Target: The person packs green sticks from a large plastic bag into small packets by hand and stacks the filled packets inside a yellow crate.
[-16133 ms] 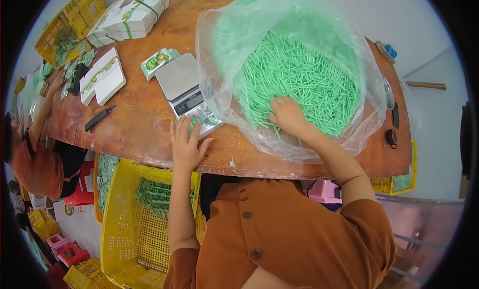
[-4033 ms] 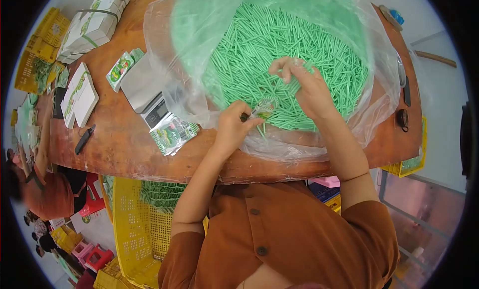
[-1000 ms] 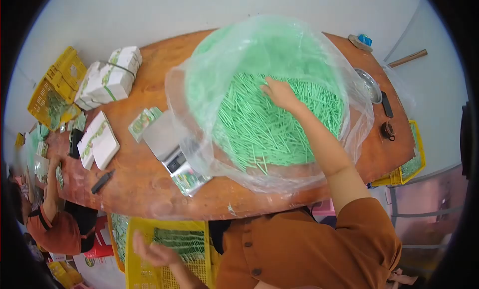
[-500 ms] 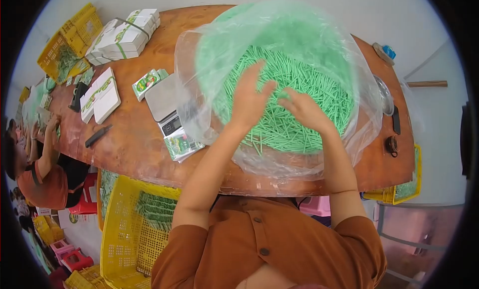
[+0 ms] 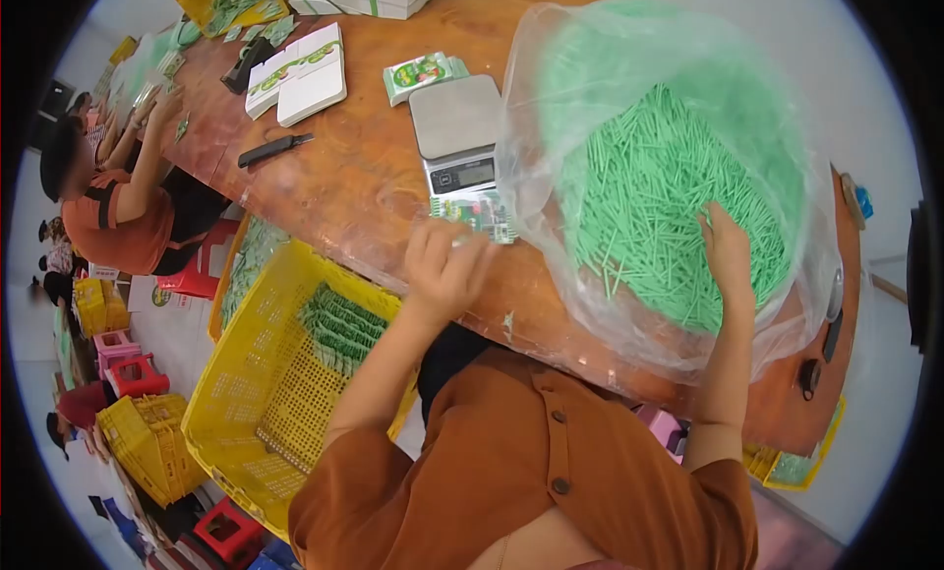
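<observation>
A large clear plastic bag [image 5: 536, 191] lies spread on the wooden table, with a heap of thin green sticks [image 5: 639, 177] in it. My right hand [image 5: 728, 255] is over the right part of the heap, fingers drawn together; whatever is in them is too small to make out. Out of the bag, to its left, my left hand [image 5: 447, 270] hovers by the table's front edge, slightly blurred, its thumb apart from the fingers. Just beyond it are green-and-white printed packets [image 5: 482, 214], lying against a digital scale [image 5: 457, 118].
More printed packets [image 5: 423, 75] lie behind the scale. Left of them are white cartons [image 5: 310, 73] and a black-handled knife [image 5: 275, 150]. A yellow crate [image 5: 236, 393] with green packets stands below the table edge. Another person [image 5: 123, 216] sits at the far left.
My left hand has left the stick heap and moved to the packets by the scale. My right hand stays over the sticks. The view has swung left, showing more of the yellow crate.
</observation>
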